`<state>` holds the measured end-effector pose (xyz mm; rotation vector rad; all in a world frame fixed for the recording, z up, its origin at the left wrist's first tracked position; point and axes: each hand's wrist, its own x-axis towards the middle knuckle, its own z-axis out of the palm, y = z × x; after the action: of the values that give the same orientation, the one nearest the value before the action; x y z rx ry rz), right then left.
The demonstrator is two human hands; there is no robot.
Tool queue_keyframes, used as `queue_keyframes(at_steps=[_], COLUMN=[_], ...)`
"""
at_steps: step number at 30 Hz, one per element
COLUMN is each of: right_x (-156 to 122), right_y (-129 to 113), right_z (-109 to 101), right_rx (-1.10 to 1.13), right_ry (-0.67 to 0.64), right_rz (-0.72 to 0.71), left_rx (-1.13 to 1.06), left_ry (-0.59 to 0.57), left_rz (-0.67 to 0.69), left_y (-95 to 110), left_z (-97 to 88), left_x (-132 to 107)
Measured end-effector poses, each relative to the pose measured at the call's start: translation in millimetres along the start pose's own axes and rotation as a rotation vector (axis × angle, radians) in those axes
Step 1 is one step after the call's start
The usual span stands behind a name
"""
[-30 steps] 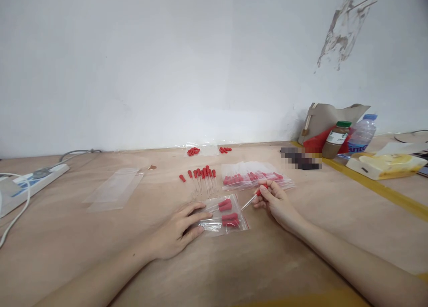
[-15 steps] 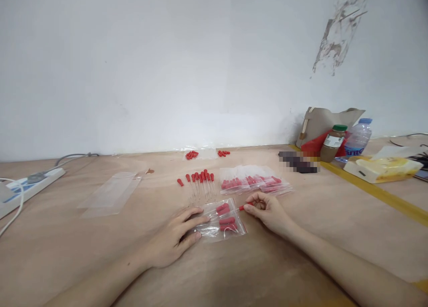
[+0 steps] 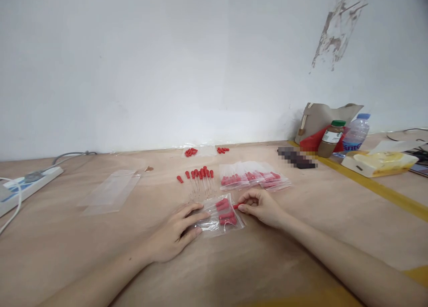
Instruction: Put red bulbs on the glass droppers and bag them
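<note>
A clear zip bag [image 3: 214, 230] lies flat in front of me, with several red-bulbed glass droppers [image 3: 228, 215] inside, bulbs toward its right-hand mouth. My left hand [image 3: 179, 229] rests on the bag's left part, fingers spread and pressing it down. At the bag's mouth, my right hand [image 3: 261, 207] pinches a dropper [image 3: 236, 206] by its red bulb. The bulb is at the bag's edge; I cannot make out its thin stem. Just beyond the bag lie several loose droppers [image 3: 200, 174], with one red bulb [image 3: 179, 179] apart on their left.
Filled bags [image 3: 254, 175] overlap behind my right hand. Flat clear bags [image 3: 112, 189] lie at left, near a power strip [image 3: 33, 184]. More red bulbs [image 3: 191, 152] lie by the wall. At right stand a green-capped bottle [image 3: 331, 140], a water bottle [image 3: 356, 133] and a tissue pack [image 3: 379, 163].
My right hand has moved slightly left, bringing the dropper's bulb up to the bag's mouth. The left hand stays on the bag. The view has tilted a little.
</note>
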<state>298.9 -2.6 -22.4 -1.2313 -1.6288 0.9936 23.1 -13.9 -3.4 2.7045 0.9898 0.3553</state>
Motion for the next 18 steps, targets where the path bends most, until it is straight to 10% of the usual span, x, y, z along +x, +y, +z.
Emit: queue_keyframes(at_steps=[11,18], right_x=[0.5,-6.4], right_y=[-5.0,-11.1], right_z=[-4.7,4.5], right_rx=[-0.088,0.241], right_ry=[-0.112,-0.185], right_rz=[-0.042,0.121], left_rx=[-0.010,-0.018], left_ry=[0.042,0.022], left_rz=[0.008,-0.002], left_y=[-2.2,0.0], left_z=[2.4,0.9], left_x=[-0.5,0.2])
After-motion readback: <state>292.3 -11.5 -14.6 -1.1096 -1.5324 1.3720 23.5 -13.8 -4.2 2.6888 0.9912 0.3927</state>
